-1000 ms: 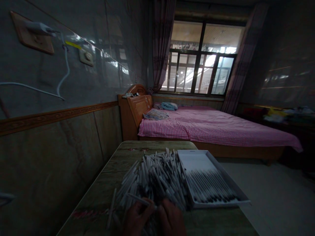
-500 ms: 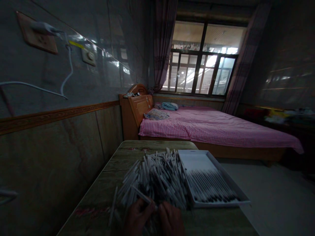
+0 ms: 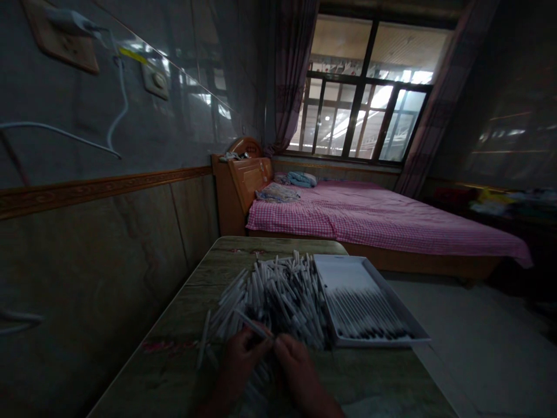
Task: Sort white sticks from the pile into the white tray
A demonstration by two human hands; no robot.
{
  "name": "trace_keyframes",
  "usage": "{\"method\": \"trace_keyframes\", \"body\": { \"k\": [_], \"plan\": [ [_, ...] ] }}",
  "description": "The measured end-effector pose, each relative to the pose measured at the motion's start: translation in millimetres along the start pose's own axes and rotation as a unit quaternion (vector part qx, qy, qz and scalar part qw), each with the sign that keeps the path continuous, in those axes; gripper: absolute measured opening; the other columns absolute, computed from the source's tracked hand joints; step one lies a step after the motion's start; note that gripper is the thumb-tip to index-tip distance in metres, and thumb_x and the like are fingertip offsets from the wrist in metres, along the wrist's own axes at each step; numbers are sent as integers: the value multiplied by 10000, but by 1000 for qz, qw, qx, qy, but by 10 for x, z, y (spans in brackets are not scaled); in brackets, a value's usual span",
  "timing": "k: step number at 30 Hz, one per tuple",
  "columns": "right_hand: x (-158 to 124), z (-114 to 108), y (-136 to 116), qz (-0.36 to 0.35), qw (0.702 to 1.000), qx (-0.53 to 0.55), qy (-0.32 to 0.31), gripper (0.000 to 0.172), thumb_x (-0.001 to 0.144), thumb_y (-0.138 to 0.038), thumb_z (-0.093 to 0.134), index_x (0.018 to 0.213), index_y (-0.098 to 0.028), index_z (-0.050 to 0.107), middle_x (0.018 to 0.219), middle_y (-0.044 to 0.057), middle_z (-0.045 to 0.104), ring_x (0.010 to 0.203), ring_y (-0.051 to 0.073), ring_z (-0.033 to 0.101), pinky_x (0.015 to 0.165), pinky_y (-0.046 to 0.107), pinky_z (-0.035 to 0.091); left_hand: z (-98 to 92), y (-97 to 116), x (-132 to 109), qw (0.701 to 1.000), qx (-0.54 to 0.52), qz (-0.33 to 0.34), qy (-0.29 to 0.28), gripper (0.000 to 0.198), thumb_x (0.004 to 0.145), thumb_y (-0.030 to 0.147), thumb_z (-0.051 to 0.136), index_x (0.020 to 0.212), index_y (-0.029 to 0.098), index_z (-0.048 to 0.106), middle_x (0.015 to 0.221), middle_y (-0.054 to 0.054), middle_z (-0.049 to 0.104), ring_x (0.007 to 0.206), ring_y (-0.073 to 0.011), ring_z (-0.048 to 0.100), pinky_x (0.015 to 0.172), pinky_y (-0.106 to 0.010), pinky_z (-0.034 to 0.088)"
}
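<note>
A big heap of white pens (image 3: 274, 296) lies on the wooden table (image 3: 183, 325). My left hand (image 3: 239, 363) and my right hand (image 3: 293, 363) meet at the near edge of the heap, fingers pinched together on one white pen (image 3: 255, 326) that slants up to the left. Right of the heap stands a white tray (image 3: 348, 278) with a row of pens (image 3: 365, 316) laid side by side in its near half.
A tiled wall with sockets and cables (image 3: 117, 98) runs along the left of the table. Beyond the table stands a bed with a pink checked cover (image 3: 374, 223) under a barred window (image 3: 361, 116). Pale floor (image 3: 478, 342) lies to the right.
The view has tipped down a little, so my hands show more fully. They have lifted the single pen slightly higher over the heap.
</note>
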State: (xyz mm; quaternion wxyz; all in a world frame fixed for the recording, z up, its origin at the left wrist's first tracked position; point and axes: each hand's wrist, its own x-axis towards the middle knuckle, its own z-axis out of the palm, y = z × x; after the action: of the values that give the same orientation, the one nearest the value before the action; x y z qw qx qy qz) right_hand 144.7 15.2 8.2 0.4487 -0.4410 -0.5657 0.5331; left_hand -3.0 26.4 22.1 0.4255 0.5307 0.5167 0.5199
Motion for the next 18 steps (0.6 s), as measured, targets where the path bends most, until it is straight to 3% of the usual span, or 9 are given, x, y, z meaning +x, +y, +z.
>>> {"method": "trace_keyframes", "body": {
  "k": [4,7,11,14,18],
  "plan": [
    [61,-33,49,28,998,56,16,668,696,-900,546,605,-253,406,519,-94,365,463,92,327,433,231,252,-78,84,60,1000,31,3,-2,226,623,378,713,788,227,746,767,-49,795,771,-271,735,741,-367,573],
    [124,-80,46,48,996,73,22,664,644,-884,600,614,-234,465,503,-91,422,419,74,351,412,218,251,-232,210,152,997,79,7,2,255,674,385,659,853,223,741,909,-74,806,853,-272,743,786,-373,566],
    [192,-147,-11,83,994,75,0,630,604,-822,664,705,-209,559,516,-77,504,376,73,400,381,206,258,-464,379,233,990,140,14,-25,182,645,325,656,765,233,757,832,-59,799,832,-277,732,783,-372,544],
    [203,-222,-84,95,993,65,-32,560,610,-741,708,696,-202,578,523,-69,536,378,73,430,389,203,278,-611,454,171,980,192,22,-43,125,623,264,664,700,263,763,797,-32,795,839,-278,723,803,-364,519],
    [122,-353,-154,99,990,44,-86,479,601,-639,769,588,-200,577,467,-76,489,382,67,383,405,215,262,-848,391,-28,960,276,34,-20,159,726,289,612,753,286,769,863,-27,804,871,-268,728,814,-351,515]
  ]
}}
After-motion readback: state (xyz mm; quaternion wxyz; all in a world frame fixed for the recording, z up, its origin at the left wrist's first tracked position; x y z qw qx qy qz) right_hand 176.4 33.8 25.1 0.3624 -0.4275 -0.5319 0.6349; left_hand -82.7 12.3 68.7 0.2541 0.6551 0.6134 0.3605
